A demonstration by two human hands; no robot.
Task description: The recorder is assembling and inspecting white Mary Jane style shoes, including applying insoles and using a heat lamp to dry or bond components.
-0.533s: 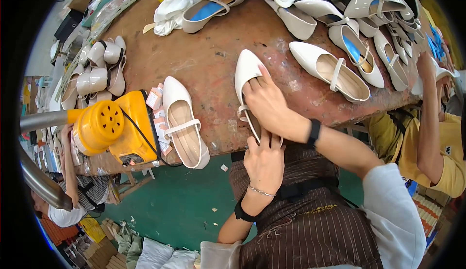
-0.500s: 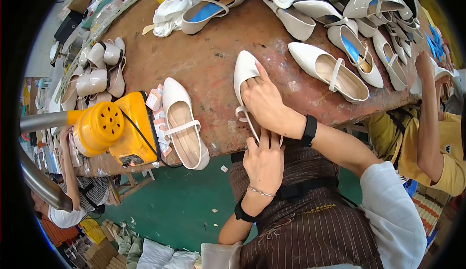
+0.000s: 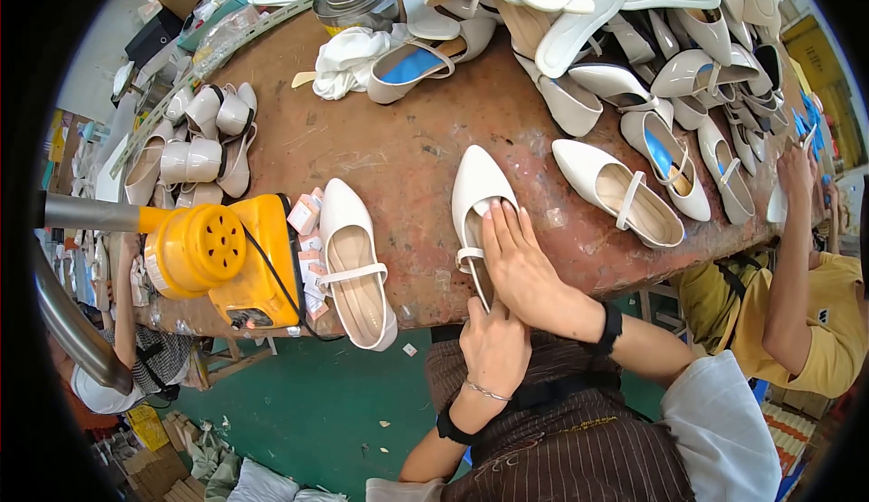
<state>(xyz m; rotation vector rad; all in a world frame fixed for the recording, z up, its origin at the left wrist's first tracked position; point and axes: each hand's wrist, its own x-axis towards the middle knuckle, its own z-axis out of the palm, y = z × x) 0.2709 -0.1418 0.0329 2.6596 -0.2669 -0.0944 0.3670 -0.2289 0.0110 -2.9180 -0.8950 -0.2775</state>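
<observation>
The shoe (image 3: 481,176) lies at the near edge of the table (image 3: 398,158), toe to 12 o'clock. Right hand (image 3: 525,271): fingers straight and together, dipping into the opening, unclenched. Left hand (image 3: 495,350): at the heel, 6 o'clock; fingertips partly hidden, grasp cannot be told. Step in hand, as judged: pressing the inside down. Next move calls for a steady heel. Second shoe (image 3: 355,258) at 8 o'clock, yellow machine (image 3: 226,253) at 9, third shoe (image 3: 618,192) at 3.
</observation>
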